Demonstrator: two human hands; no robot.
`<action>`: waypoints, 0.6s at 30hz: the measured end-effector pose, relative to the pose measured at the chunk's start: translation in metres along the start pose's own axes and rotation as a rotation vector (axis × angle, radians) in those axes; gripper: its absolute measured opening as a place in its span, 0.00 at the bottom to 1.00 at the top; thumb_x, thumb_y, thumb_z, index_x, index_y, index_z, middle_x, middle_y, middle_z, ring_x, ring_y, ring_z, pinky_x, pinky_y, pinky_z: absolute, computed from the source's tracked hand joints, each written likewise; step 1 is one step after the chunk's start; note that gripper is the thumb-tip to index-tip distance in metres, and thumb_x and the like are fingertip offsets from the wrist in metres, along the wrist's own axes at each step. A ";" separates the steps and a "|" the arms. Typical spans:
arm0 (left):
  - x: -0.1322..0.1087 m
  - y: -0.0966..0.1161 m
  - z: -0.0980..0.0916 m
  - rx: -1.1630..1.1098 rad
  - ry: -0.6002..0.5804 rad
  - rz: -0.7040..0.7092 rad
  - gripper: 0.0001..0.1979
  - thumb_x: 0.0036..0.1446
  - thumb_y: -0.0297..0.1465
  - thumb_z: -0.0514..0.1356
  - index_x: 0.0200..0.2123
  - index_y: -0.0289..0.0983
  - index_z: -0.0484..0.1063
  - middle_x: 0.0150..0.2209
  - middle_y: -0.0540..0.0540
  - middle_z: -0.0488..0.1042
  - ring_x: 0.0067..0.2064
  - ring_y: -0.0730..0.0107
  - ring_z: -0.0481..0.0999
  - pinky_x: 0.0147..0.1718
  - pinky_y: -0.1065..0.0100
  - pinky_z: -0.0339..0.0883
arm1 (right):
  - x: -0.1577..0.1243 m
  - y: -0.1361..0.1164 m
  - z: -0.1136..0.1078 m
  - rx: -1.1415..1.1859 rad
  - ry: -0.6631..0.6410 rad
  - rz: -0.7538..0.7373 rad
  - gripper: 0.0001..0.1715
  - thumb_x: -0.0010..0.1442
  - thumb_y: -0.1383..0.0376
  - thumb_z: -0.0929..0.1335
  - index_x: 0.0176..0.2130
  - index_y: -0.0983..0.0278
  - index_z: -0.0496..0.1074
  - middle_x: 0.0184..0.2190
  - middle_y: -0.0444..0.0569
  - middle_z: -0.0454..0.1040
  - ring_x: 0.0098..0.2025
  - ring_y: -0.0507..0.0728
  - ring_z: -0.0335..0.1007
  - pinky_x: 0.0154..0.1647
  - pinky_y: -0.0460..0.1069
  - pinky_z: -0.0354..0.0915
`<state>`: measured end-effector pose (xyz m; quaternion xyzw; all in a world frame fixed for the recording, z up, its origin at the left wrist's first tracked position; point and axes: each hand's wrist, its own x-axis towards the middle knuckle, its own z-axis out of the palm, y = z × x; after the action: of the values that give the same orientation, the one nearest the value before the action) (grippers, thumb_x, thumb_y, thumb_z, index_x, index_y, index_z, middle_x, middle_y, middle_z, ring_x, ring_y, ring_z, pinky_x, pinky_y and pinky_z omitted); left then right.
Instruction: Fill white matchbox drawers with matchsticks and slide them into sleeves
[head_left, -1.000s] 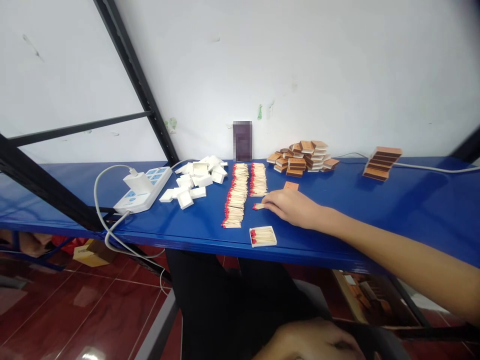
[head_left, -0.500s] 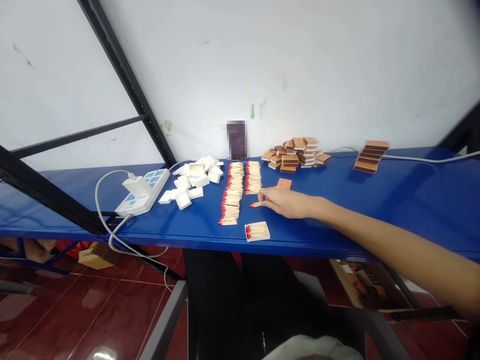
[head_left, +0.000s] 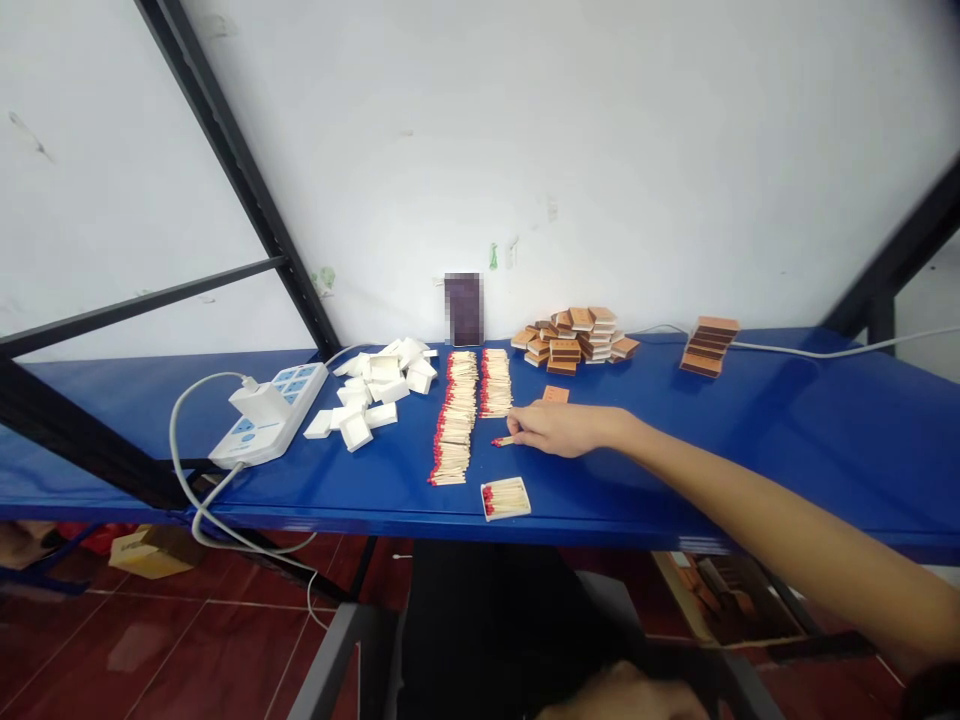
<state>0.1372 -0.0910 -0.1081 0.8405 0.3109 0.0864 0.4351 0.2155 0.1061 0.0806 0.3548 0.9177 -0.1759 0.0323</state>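
My right hand (head_left: 559, 428) pinches a few matches (head_left: 502, 441) just above the blue shelf, their red heads pointing left. Directly behind it are two long rows of matches, a longer left row (head_left: 455, 425) and a shorter right row (head_left: 496, 382). Closer to the shelf's front edge lies a white matchbox tray (head_left: 506, 498) filled with matches, heads to the left. An orange matchbox sleeve (head_left: 556, 394) lies flat just beyond my right hand. My left hand (head_left: 626, 697) is low over my lap, blurred and cut off by the frame's bottom, its fingers unclear.
White empty matchbox trays (head_left: 382, 375) are heaped on the left, beside a power strip (head_left: 270, 415) with a plug and cable. Matchboxes (head_left: 577, 340) are piled at the back, with another stack (head_left: 709, 346) farther right. A pixelated dark object (head_left: 464, 310) leans against the wall.
The camera view has tilted up, so the shelf sits lower in the picture. My right hand keeps its pinch on the matches near the same spot. My left hand has come into view at the bottom.
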 end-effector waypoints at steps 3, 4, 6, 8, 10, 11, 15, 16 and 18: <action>0.024 0.013 -0.020 0.069 0.154 -0.005 0.19 0.68 0.45 0.47 0.49 0.46 0.73 0.43 0.46 0.78 0.44 0.56 0.79 0.42 0.62 0.72 | -0.001 0.004 0.005 0.012 0.034 -0.017 0.11 0.70 0.63 0.58 0.42 0.64 0.65 0.39 0.54 0.75 0.36 0.57 0.69 0.36 0.49 0.61; 0.033 0.017 -0.027 0.071 0.135 0.058 0.18 0.68 0.42 0.46 0.50 0.45 0.72 0.43 0.46 0.79 0.43 0.58 0.79 0.43 0.62 0.71 | -0.001 0.004 0.007 0.004 0.051 -0.020 0.11 0.70 0.63 0.57 0.42 0.64 0.65 0.39 0.54 0.75 0.35 0.57 0.68 0.36 0.49 0.61; 0.046 0.022 -0.036 0.063 0.165 0.132 0.17 0.69 0.39 0.46 0.51 0.43 0.71 0.44 0.45 0.79 0.44 0.58 0.78 0.46 0.62 0.70 | -0.002 0.003 0.009 -0.028 0.072 -0.016 0.12 0.71 0.63 0.57 0.43 0.65 0.65 0.38 0.54 0.75 0.34 0.57 0.68 0.35 0.49 0.61; 0.049 0.024 -0.037 0.059 0.138 0.133 0.15 0.68 0.38 0.49 0.50 0.44 0.72 0.43 0.45 0.79 0.45 0.58 0.77 0.46 0.62 0.69 | -0.003 0.000 0.010 -0.076 0.063 -0.012 0.12 0.71 0.63 0.57 0.43 0.65 0.65 0.38 0.55 0.75 0.33 0.57 0.69 0.34 0.49 0.60; 0.043 0.023 -0.032 0.049 0.120 0.078 0.14 0.67 0.40 0.52 0.48 0.45 0.74 0.43 0.44 0.78 0.47 0.56 0.76 0.45 0.61 0.69 | -0.003 -0.003 0.008 -0.148 0.037 -0.013 0.13 0.71 0.63 0.57 0.42 0.65 0.66 0.37 0.56 0.76 0.34 0.58 0.70 0.33 0.49 0.59; 0.039 0.023 -0.030 0.038 0.131 0.042 0.15 0.66 0.42 0.53 0.48 0.45 0.74 0.43 0.44 0.78 0.48 0.54 0.76 0.46 0.61 0.69 | -0.003 -0.004 0.007 -0.189 0.024 -0.014 0.13 0.71 0.63 0.57 0.42 0.66 0.66 0.37 0.57 0.76 0.34 0.58 0.70 0.33 0.49 0.59; 0.020 0.029 -0.044 -0.071 0.066 0.088 0.13 0.66 0.41 0.54 0.48 0.47 0.76 0.45 0.48 0.78 0.48 0.59 0.77 0.47 0.63 0.69 | -0.003 -0.010 0.004 -0.301 -0.016 -0.029 0.12 0.70 0.66 0.57 0.41 0.67 0.67 0.36 0.57 0.76 0.33 0.58 0.71 0.31 0.49 0.58; 0.015 0.032 -0.053 -0.109 0.054 0.119 0.13 0.66 0.41 0.55 0.49 0.48 0.75 0.46 0.48 0.78 0.47 0.61 0.77 0.46 0.64 0.69 | -0.003 -0.011 0.003 -0.309 -0.025 -0.034 0.12 0.70 0.67 0.57 0.41 0.67 0.67 0.36 0.57 0.76 0.33 0.58 0.71 0.31 0.49 0.58; -0.001 0.040 -0.073 -0.172 0.038 0.185 0.13 0.65 0.42 0.58 0.49 0.48 0.76 0.41 0.50 0.79 0.42 0.65 0.78 0.43 0.68 0.69 | -0.003 -0.013 0.002 -0.318 -0.042 -0.043 0.12 0.70 0.67 0.57 0.41 0.68 0.67 0.36 0.58 0.76 0.33 0.58 0.71 0.32 0.49 0.58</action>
<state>0.1240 -0.0596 -0.0323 0.8234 0.2315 0.1686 0.4898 0.2092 0.0943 0.0829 0.3215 0.9406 -0.0362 0.1033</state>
